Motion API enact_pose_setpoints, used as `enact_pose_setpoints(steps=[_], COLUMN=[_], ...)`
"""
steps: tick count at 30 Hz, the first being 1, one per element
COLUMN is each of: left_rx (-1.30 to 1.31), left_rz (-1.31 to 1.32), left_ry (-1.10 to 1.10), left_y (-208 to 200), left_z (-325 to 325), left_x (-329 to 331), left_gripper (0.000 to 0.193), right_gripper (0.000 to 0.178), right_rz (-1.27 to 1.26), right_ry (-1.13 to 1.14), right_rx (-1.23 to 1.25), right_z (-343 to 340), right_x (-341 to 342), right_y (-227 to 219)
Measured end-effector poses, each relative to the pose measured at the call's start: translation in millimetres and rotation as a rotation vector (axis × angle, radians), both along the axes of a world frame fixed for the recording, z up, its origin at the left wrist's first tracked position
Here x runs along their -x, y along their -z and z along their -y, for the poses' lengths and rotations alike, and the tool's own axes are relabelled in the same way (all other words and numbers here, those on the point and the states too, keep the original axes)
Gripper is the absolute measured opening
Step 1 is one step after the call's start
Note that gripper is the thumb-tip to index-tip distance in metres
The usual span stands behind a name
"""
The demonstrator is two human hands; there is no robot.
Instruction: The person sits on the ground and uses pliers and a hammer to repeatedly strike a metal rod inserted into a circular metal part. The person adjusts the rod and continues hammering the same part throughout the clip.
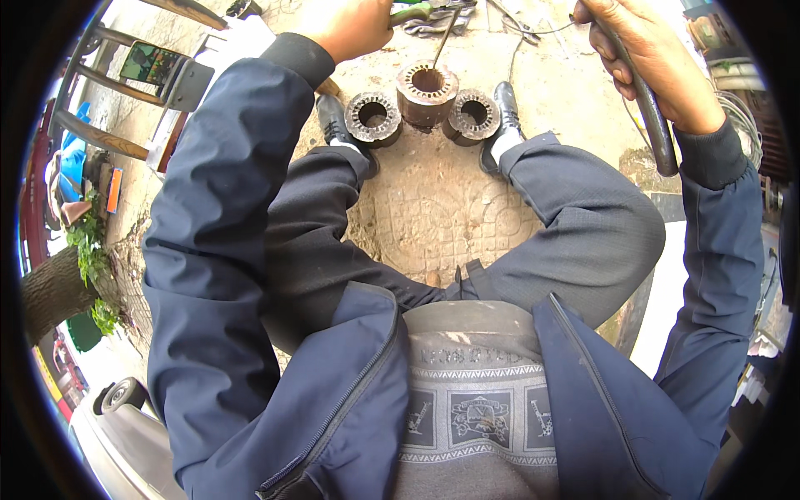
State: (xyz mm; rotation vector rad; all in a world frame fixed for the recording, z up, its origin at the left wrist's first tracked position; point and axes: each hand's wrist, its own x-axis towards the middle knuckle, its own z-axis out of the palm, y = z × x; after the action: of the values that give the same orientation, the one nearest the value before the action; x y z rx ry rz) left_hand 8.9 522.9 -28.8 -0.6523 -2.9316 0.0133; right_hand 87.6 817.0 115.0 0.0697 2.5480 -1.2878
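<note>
Three thick metal rings stand on the ground (442,208), between the two hands and nearer the body than the fingers. Of these, only the middle ring (427,108) has a tool at it, so that appears to be the one being worked on. The left hand (350,29) has its fingers wrapped around a green handle (410,14); just right of those fingers a thin rod (447,37) slants down to the middle ring's far rim. Whether handle and rod are one tool, and whether the tip sits in a slot, cannot be told.

The right hand (654,54) is clenched on a dark bar (642,92), whose lower end hangs free below the fingers, well apart from the rings; its other end is cut off by the picture's edge.

Nearer the body than the left fingers stands the left ring (375,138), beside a black shoe (332,118); farther right from those fingers, the right ring (475,134) stands near the other shoe (506,108). Both outer rings show notched inner edges and no tool at them; whether they are finished or waiting is unclear. The middle one, with the rod at its rim, seems unfinished.
</note>
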Motion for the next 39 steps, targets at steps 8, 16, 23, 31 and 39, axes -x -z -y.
enact_pose_setpoints(steps=[8,16,23,31,39], left_rx=[-0.082,-0.108,0.13,-0.123,-0.066], left_rz=[0.118,0.224,0.166,0.29,-0.058], left_ry=[-0.109,0.01,0.045,-0.049,-0.083], left_y=[-14.2,-11.6,5.3,-8.9,-8.0], left_z=[5.6,9.6,15.0,9.0,-5.9], left_x=[-11.4,-3.4,6.8,2.8,-15.7], left_gripper=[0.045,0.037,0.045,0.058,0.043], right_gripper=[0.044,0.041,0.056,0.049,0.046], right_rz=[0.096,0.453,0.331,0.509,0.492], right_ry=[-0.056,0.04,-0.045,-0.234,-0.277], right_rx=[0.174,0.146,-0.037,-0.181,-0.236], right_z=[-13.6,2.3,46.3,46.6,36.8], right_x=[-1.2,-40.1,-36.3,-2.8,-2.7], right_y=[74.0,194.6,295.1,287.3,264.3])
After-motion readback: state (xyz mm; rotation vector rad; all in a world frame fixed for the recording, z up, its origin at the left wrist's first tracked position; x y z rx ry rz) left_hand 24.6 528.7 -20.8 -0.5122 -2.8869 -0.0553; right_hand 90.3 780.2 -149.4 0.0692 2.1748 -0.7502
